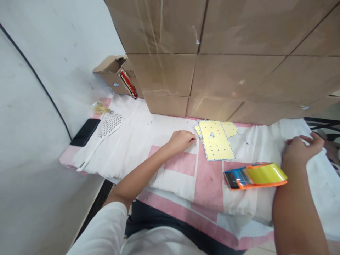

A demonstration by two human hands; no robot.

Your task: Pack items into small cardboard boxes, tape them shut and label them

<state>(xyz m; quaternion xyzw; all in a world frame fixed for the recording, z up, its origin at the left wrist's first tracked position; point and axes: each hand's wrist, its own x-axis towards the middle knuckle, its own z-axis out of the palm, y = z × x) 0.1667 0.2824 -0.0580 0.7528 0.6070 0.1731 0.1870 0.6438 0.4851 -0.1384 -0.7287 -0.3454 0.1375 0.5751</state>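
Observation:
My left hand [182,139] rests on the pink and white cloth with its fingers curled in, and nothing shows in it. Just to its right lie yellow cut-out paper pieces [216,143] with blue dots and a wavy blue outline, partly overlapping. Farther right, my right hand [304,147] is over the cloth near its right edge, fingers bent but apart, with no object visible in it. Beside my right forearm is a flat packet [255,176] with an orange edge, yellow at one end and blue and black at the other.
Stacked cardboard boxes [170,74] stand along the back. A small open box [114,74] with a red packet [128,84] sits at the back left. On the cloth [132,145] at left are a black phone [85,132], a white perforated fly swatter [110,124] and crumpled yellowish plastic [100,107].

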